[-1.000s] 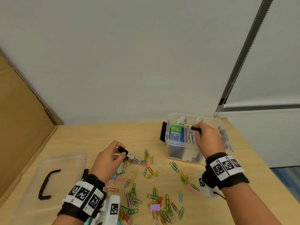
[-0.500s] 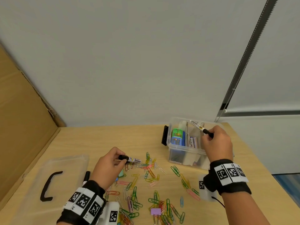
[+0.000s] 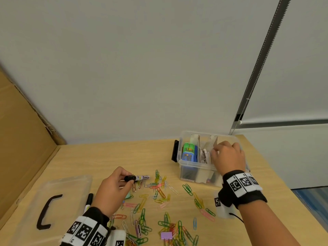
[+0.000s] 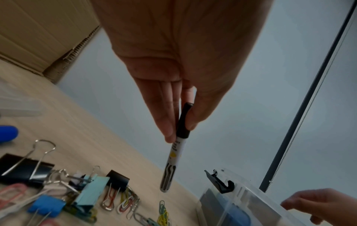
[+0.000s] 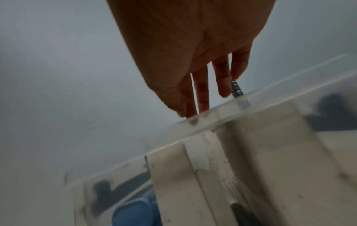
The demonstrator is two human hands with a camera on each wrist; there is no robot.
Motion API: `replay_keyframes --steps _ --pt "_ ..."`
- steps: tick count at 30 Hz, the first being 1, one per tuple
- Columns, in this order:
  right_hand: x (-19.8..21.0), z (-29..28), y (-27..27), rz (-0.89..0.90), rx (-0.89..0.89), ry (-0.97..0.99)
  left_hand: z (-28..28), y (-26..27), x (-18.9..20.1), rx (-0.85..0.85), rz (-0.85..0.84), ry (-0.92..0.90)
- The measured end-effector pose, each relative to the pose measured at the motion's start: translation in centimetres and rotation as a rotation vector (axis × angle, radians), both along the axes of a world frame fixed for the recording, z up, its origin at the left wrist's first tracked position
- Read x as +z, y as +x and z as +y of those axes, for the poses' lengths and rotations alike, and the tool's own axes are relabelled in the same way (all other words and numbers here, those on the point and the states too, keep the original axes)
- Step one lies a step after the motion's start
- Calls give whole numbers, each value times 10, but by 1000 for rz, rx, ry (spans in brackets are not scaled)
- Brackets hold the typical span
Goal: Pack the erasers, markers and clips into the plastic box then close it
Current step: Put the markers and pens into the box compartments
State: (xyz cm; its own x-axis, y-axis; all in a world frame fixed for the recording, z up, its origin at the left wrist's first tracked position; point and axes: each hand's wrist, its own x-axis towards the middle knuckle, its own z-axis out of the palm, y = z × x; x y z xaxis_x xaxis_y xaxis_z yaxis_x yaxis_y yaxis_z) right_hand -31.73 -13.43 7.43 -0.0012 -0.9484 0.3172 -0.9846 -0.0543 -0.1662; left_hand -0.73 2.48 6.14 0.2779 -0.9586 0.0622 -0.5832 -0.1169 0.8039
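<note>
My left hand (image 3: 128, 178) pinches a white marker (image 3: 141, 177) by its black cap, level just above the table; the left wrist view shows thumb and fingers of that hand (image 4: 179, 131) around the cap of the marker (image 4: 172, 160). The clear plastic box (image 3: 191, 172) stands open at the back right, with cardboard dividers and a green and blue item (image 3: 189, 152) inside. Over its right half hovers my right hand (image 3: 223, 148), fingers straight and holding nothing (image 5: 201, 104). Coloured paper clips (image 3: 159, 190) lie scattered between the hands. A second marker (image 3: 89, 199) lies by my left wrist.
The clear lid (image 3: 53, 201) with a black handle lies flat at the front left. A cardboard wall (image 3: 21, 139) borders the table's left side. A pink binder clip (image 3: 166, 235) sits near the front edge, and several binder clips (image 4: 25, 169) lie under my left wrist.
My right hand held a marker over the box; now its fingers are straight and hold nothing, lower over the box. My left hand has levelled its marker and lifted slightly.
</note>
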Motion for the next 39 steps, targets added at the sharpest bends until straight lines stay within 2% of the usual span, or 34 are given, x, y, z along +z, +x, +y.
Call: replay_keyframes --steps 4,8,11,13,16,19,23,27,29,32,35,39 --pt "-13 8 -35 -159 -49 -90 3 -18 9 25 109 -125" --pt "-37 4 -58 -251 -93 95 -7 -71 29 -62 96 -223" --pt "-47 5 -60 -366 -43 111 -30 -120 36 -173 -117 -237" --pt "-47 6 -60 -357 -30 96 -51 -150 39 -216 -349 -235" --pt "-47 7 -62 -324 -19 88 -87 -185 38 -222 -578 -255" --pt "-46 8 -63 -292 -10 89 -122 -205 30 -216 -751 -111" --pt "-43 10 -63 -259 -7 102 -149 -220 25 -227 -867 60" --pt "-42 11 -63 -238 0 110 -163 -221 21 -339 -930 229" --pt "-41 12 -63 -235 4 111 -162 -217 19 -380 -936 269" --pt "-39 13 -63 -232 5 113 -150 -208 15 -384 -811 175" --pt "-38 13 -63 -238 4 117 -127 -197 11 -328 -676 57" --pt "-41 12 -62 -221 -6 112 -84 -175 1 -249 -586 -36"
